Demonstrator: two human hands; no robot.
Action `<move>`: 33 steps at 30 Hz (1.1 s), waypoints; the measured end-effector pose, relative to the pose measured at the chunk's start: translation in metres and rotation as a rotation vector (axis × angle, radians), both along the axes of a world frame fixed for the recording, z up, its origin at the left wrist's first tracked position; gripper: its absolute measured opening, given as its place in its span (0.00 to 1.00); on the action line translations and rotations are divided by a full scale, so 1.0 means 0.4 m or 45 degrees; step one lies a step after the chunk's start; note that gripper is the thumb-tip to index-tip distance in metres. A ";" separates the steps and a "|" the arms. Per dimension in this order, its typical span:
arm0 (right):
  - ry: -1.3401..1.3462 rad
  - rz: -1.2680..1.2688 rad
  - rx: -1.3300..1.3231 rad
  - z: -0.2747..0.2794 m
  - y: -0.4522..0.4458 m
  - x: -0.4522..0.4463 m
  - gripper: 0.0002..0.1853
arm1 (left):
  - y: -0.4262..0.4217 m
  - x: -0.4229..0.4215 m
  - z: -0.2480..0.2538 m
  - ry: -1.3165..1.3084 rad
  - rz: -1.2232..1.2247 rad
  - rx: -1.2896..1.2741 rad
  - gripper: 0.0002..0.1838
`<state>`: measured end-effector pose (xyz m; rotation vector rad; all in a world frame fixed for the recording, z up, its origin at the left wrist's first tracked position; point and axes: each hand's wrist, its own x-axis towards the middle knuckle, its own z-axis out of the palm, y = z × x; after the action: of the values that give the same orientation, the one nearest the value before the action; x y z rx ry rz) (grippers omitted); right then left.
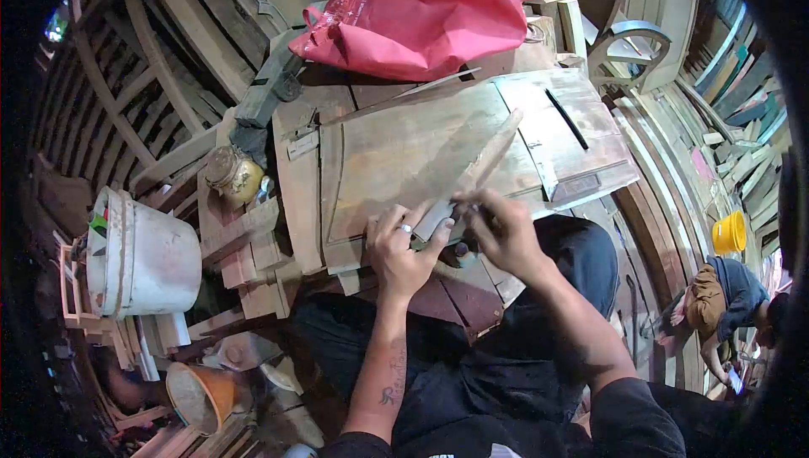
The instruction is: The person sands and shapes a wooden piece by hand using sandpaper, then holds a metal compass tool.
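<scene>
A long pale wooden strip slants over a wooden panel, its far end pointing up and right. My left hand, with a ring on one finger, is closed around a flat greyish piece at the strip's near end; whether the two are one piece I cannot tell. Close on the right, my right hand has its fingers curled together by the same end. What those fingers hold, if anything, is hidden. A small round jar or can sits just below, between the hands.
A pink bag lies at the bench's back. A dark thin strip rests on the panel's right. At left stand a yellowish jar, a white bucket and an orange bucket. Another person bends low at right.
</scene>
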<state>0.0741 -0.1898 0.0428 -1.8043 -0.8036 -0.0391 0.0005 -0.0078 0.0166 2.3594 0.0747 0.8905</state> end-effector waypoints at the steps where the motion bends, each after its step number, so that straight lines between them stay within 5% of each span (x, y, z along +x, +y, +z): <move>1: -0.015 0.022 -0.024 -0.002 0.000 0.001 0.14 | 0.002 0.001 -0.001 -0.007 -0.012 0.005 0.19; 9: 0.142 -0.201 0.124 -0.008 -0.018 0.054 0.13 | 0.000 0.002 0.005 -0.014 -0.033 0.017 0.20; 15: 0.010 0.049 0.002 -0.006 -0.003 0.007 0.14 | 0.000 0.003 0.001 0.001 -0.028 0.000 0.21; 20: -0.040 -0.258 0.065 -0.014 -0.018 0.066 0.12 | 0.000 0.001 0.002 -0.030 -0.028 0.004 0.20; 21: 0.419 -0.260 0.066 0.005 -0.026 0.058 0.13 | -0.003 0.000 0.006 -0.033 -0.032 -0.001 0.20; 25: -0.102 -0.256 0.060 -0.024 -0.020 0.039 0.14 | -0.002 0.001 -0.001 -0.014 0.001 -0.002 0.19; 28: -0.184 -0.158 -0.020 -0.018 -0.032 0.046 0.12 | 0.000 0.005 -0.007 -0.052 -0.009 -0.016 0.19; 33: 0.093 -0.209 0.112 0.014 -0.015 0.026 0.10 | -0.001 0.003 0.004 -0.039 -0.020 -0.031 0.19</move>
<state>0.0847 -0.1958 0.0483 -1.7743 -0.5923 -0.1126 0.0019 -0.0083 0.0181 2.3199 0.0548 0.9129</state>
